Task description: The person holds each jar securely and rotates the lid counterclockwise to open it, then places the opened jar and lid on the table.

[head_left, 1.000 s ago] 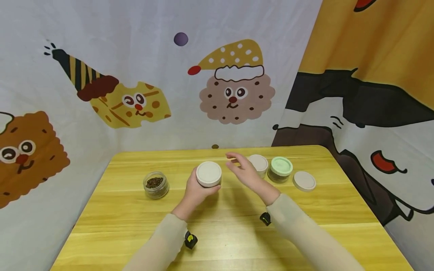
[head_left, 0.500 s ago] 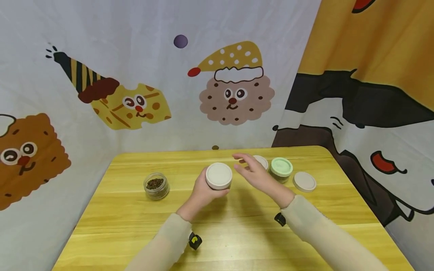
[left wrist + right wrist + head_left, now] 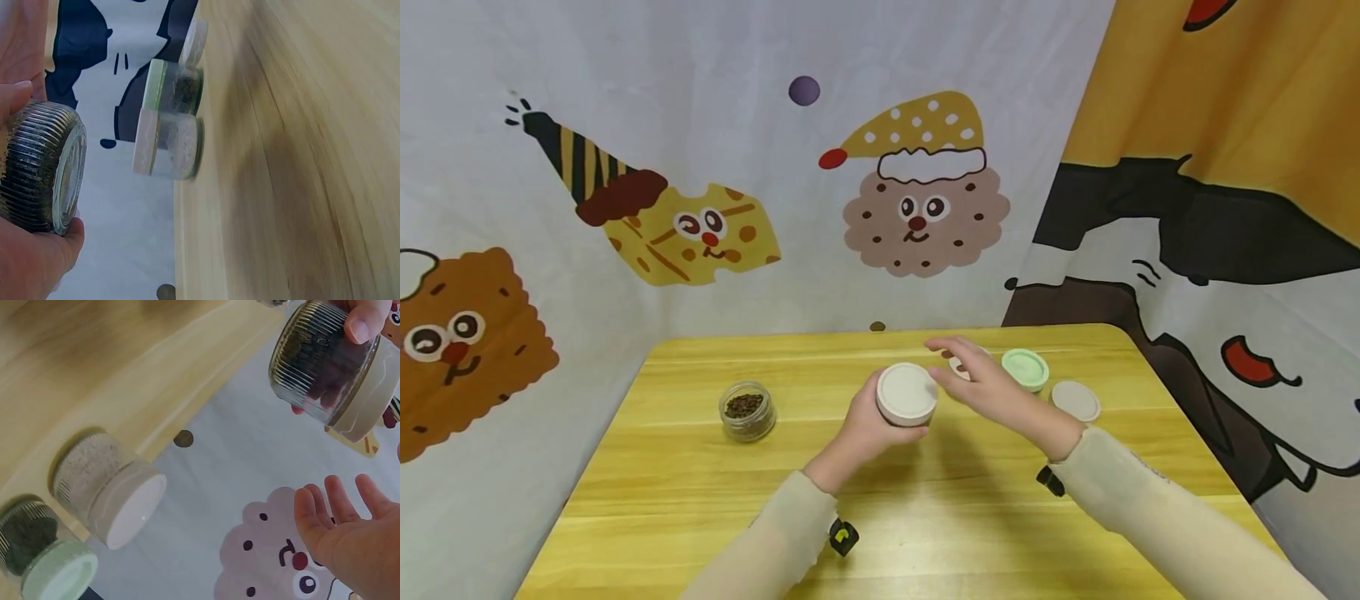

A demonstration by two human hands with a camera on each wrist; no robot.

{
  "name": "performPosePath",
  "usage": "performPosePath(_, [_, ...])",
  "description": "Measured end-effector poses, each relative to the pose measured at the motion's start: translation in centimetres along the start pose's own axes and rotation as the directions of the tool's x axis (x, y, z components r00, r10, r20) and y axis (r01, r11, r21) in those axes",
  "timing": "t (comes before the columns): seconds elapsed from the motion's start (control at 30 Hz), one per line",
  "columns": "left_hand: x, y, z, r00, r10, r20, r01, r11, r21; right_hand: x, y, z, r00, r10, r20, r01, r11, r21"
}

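My left hand point(image 3: 865, 429) grips a ribbed glass jar with a cream lid point(image 3: 907, 394) and dark contents, lifted off the yellow table point(image 3: 700, 467). The same jar point(image 3: 44, 169) fills the left wrist view and shows up at the top of the right wrist view as the held jar point(image 3: 325, 365). My right hand point(image 3: 981, 379) hovers just right of it, fingers spread and holding nothing, above a cream-lidded jar of pale grains point(image 3: 109, 487). Beside that stands a green-lidded jar point(image 3: 1025, 369).
An open jar of dark bits point(image 3: 747, 410) stands at the table's left. A loose cream lid point(image 3: 1075, 401) lies at the right, near the green-lidded jar. Cartoon-printed cloth point(image 3: 700, 167) hangs behind and to the right of the table.
My left hand has carried the cream-lidded jar to the right, toward the two lidded jars. My right hand has shifted right along with it, still spread and empty.
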State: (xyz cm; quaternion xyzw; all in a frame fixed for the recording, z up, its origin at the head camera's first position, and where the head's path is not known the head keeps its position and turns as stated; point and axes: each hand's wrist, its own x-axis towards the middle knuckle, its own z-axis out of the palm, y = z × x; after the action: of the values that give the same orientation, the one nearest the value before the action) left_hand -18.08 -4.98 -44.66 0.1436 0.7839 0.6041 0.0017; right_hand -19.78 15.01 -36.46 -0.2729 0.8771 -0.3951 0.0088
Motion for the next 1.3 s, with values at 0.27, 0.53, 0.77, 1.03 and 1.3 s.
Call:
performPosePath(0.27, [0.0, 1.1, 0.7, 1.0, 0.011, 0.025, -0.011, 1.0, 0.011, -0.2, -1.1, -0.6, 0.999, -0.012, 0.04, 0.015, 0.997, -0.07])
performPosePath(0.53, [0.2, 2.0, 0.8, 0.997, 0.022, 0.071, -0.021, 1.0, -0.013, 0.1, -3.0, -1.3, 0.991, -0.079, 0.109, 0.104, 0.963, -0.249])
performPosePath(0.77, [0.1, 2.7, 0.7, 0.996, -0.001, 0.094, 0.0, 1.0, 0.011, 0.0, -4.0, -1.2, 0.961, -0.169, 0.221, 0.25, 0.87, -0.425])
performPosePath(1.03, [0.1, 3.0, 0.6, 0.996, 0.0, 0.085, -0.005, 0.999, 0.053, 0.1, -4.2, -0.9, 0.942, -0.211, 0.26, 0.317, 0.814, -0.487])
performPosePath(1.3, [0.3, 2.8, 0.5, 0.996, 0.003, 0.084, -0.006, 0.999, 0.033, 0.0, -4.6, -0.6, 0.957, -0.15, 0.248, 0.262, 0.812, -0.521])
